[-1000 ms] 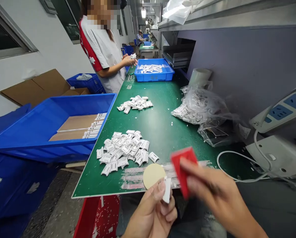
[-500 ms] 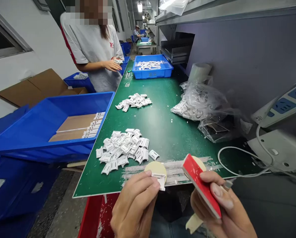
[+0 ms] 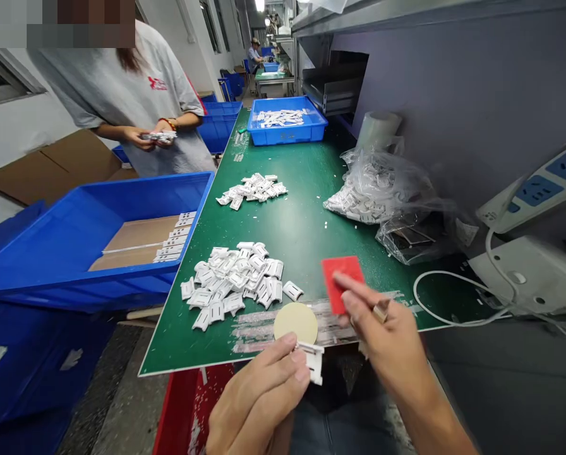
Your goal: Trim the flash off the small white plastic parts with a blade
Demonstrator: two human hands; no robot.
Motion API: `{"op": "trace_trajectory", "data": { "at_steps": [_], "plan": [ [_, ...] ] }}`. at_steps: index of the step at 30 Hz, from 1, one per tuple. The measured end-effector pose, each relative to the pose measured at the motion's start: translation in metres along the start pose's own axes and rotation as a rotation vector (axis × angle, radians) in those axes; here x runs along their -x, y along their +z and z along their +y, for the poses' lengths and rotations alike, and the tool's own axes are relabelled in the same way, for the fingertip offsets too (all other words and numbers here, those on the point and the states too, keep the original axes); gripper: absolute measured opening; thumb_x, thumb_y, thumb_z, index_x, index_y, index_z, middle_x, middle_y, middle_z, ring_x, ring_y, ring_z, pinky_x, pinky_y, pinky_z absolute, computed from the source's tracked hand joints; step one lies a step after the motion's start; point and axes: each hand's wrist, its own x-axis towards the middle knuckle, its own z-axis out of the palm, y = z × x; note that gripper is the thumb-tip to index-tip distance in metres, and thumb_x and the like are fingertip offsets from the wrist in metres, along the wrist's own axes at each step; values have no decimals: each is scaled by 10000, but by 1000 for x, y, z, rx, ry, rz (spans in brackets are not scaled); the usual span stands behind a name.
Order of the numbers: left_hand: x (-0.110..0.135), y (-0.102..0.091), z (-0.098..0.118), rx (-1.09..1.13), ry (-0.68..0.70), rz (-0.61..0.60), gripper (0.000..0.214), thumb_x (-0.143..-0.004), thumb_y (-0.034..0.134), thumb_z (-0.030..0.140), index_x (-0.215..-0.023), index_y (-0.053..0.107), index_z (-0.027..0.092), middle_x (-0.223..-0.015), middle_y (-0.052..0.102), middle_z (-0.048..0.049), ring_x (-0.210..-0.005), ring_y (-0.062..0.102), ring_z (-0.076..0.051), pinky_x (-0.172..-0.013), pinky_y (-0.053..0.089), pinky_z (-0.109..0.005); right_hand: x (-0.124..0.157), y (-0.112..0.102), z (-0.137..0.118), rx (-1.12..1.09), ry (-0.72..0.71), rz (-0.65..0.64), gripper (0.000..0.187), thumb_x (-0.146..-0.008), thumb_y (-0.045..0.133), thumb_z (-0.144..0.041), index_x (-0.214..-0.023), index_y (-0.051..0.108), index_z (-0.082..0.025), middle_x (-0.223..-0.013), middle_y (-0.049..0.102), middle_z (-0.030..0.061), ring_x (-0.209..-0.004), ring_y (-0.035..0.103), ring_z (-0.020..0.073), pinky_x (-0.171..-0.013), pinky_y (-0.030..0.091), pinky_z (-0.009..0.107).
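Green-topped workbench (image 3: pixel 306 234) stretches ahead, its near edge streaked with pale adhesive residue (image 3: pixel 283 325); a heap of white plastic clips (image 3: pixel 230 281) lies at 11 o'clock from the hands, close enough to reach easily. Left hand (image 3: pixel 257 404) pinches one small white clip (image 3: pixel 314 363) at the bench edge, holding it clear of the heap; right hand (image 3: pixel 382 328) holds a red square pad (image 3: pixel 340 284) above the bench, fingers pressed across it, the thumb probably hidden behind; a flat beige round disc (image 3: pixel 295 323) lies between them on the residue, within reach of both.
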Motion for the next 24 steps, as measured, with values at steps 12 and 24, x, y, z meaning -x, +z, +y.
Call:
{"op": "trace_trajectory", "data": {
  "at_steps": [12, 24],
  "plan": [
    [-17, 19, 4, 753, -712, 163, 194, -800, 988, 324, -820, 811, 245, -742, 788, 0, -669, 752, -143, -666, 651, -234, 10, 5, -20, -250, 39, 232, 311, -809, 963, -563, -1064, 924, -389, -587, 707, -22, -451, 457, 53, -480, 408, 174],
    [-3, 23, 1, 1408, -1380, -218, 345, -830, 974, 400, -935, 736, 174, -665, 752, -4, -548, 712, -106, -543, 542, -153, 20, -9, -17, -259, 59, -176, 312, -749, 974, -594, -817, 933, -292, -416, 554, -22, -356, 344, 56, -420, 245, 212]
  ]
}}
